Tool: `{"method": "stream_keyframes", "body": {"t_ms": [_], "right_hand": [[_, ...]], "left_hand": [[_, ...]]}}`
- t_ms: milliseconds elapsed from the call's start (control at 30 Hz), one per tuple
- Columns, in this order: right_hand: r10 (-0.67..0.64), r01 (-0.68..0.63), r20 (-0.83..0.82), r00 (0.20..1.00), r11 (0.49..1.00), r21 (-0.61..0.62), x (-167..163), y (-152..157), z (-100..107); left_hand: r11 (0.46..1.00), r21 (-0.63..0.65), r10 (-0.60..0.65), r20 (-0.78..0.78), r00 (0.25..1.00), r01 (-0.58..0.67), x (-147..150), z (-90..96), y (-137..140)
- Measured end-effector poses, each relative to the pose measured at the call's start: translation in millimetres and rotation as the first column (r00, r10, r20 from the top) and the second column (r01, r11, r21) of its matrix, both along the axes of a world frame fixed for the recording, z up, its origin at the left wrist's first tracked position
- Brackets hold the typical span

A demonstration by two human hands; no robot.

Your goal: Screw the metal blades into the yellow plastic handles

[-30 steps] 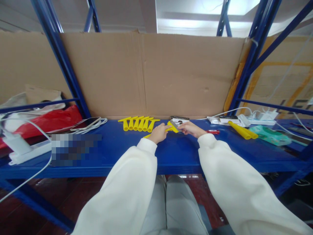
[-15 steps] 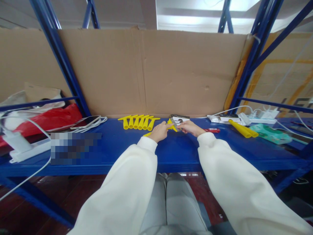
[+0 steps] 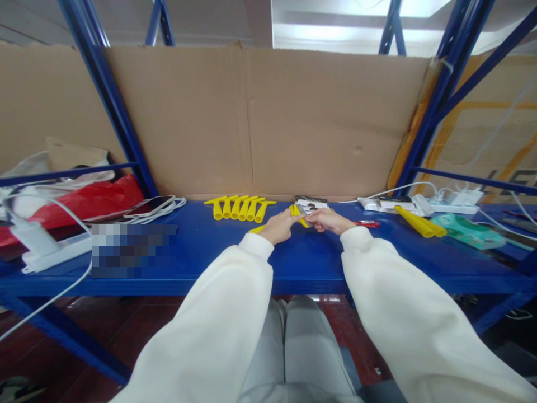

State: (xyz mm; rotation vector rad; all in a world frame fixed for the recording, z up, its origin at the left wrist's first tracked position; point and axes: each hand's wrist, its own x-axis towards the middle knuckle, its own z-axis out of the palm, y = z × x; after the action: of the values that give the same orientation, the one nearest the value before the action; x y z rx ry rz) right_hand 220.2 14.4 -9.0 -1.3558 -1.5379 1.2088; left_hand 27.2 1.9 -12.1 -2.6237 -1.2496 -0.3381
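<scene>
My left hand (image 3: 278, 228) is closed on a yellow plastic scraper handle (image 3: 294, 211); its wide head points away and its grip end sticks out under the palm. Fingers of my right hand (image 3: 330, 221) pinch a thin grey metal blade (image 3: 301, 209), which lies against the scraper's head. Both hands almost meet above the blue shelf. Several yellow scrapers (image 3: 240, 208) lie in a row left of my left hand. Just beyond my hands lies a small black-and-white box (image 3: 312, 205). A red pen (image 3: 367, 224) rests beside my right wrist.
More yellow scraper handles (image 3: 416, 223) lie at right beside a green packet (image 3: 470, 230) and a white power strip (image 3: 455, 207). At left are a phone (image 3: 149, 207), coiled cable, a red bag (image 3: 90, 201) and another power strip (image 3: 54, 254). Cardboard (image 3: 293, 123) backs the shelf.
My right fingers have shifted slightly in against the scraper's head, nearer to my left hand. The whole view has moved slightly; the other things lie as before.
</scene>
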Motion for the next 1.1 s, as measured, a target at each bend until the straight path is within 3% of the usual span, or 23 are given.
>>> {"method": "stream_keyframes", "body": {"t_ms": [267,400,500,567,733,900,1100], "right_hand": [[-0.040,0.041,0.014,0.999,0.999,-0.010,-5,-4,5],[-0.188,0.171,0.099,0.977,0.973,0.153,-2,2,2],[-0.356,0.198,0.374,0.856,0.895,0.399,2,9,-1],[-0.407,0.130,0.550,0.730,0.872,0.473,4,12,-2],[-0.348,0.041,0.817,0.460,0.927,0.372,-2,13,2],[-0.325,0.063,0.867,0.377,0.943,0.326,-16,14,8],[-0.310,0.039,0.878,0.364,0.947,0.319,-28,13,14]], "left_hand": [[1.000,-0.018,-0.004,0.048,0.999,0.004,0,5.0,-2],[0.997,-0.031,0.078,0.082,0.994,-0.076,0,8.5,-5],[0.984,-0.050,0.175,0.114,0.978,-0.170,-2,11.8,-6],[0.976,-0.063,0.213,0.129,0.968,-0.207,-4,13.3,-6],[0.968,-0.080,0.246,0.152,0.957,-0.236,-7,12.5,-3],[0.968,-0.104,0.239,0.134,0.962,-0.226,-9,10.1,0],[0.965,-0.108,0.250,0.122,0.960,-0.238,-11,8.4,3]]}}
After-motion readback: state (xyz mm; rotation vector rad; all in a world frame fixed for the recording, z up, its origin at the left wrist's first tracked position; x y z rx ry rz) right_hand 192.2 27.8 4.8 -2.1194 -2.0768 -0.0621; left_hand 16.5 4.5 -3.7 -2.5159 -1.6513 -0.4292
